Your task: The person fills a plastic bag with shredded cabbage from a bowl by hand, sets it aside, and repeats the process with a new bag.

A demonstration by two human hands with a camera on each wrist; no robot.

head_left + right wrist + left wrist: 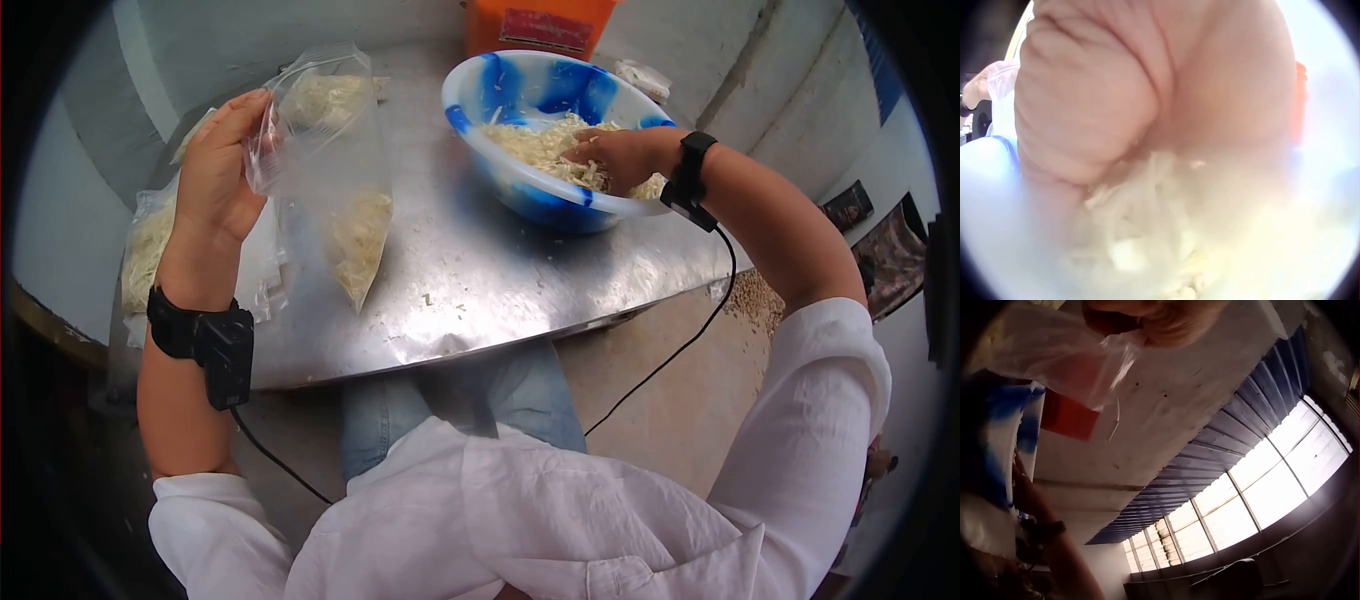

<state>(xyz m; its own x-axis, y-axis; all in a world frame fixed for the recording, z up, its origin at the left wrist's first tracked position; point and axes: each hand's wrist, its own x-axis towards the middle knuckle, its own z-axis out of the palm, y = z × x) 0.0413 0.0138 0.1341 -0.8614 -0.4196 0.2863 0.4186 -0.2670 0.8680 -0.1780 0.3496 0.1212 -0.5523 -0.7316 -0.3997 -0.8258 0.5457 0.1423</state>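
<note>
My left hand (218, 160) pinches the rim of a clear plastic bag (343, 165), holding it up over the left part of the metal table. Pale shreds (360, 238) lie in the lower corner of this bag. At the back right stands a blue and white bowl (470, 112) with shredded cabbage (540, 150) inside. My right hand (640, 158) reaches over its near right rim into the shreds. In the right wrist view its fingers curl round a clump of cabbage (1141, 215); the fingertips are buried.
Filled bags of shreds (148, 250) lie at the table's left side. An orange container (590, 22) stands behind the bowl, with a small white packet (643, 80) to its right. Loose bits are scattered on the metal table (440, 270). A cable (690, 345) hangs from the right wrist camera.
</note>
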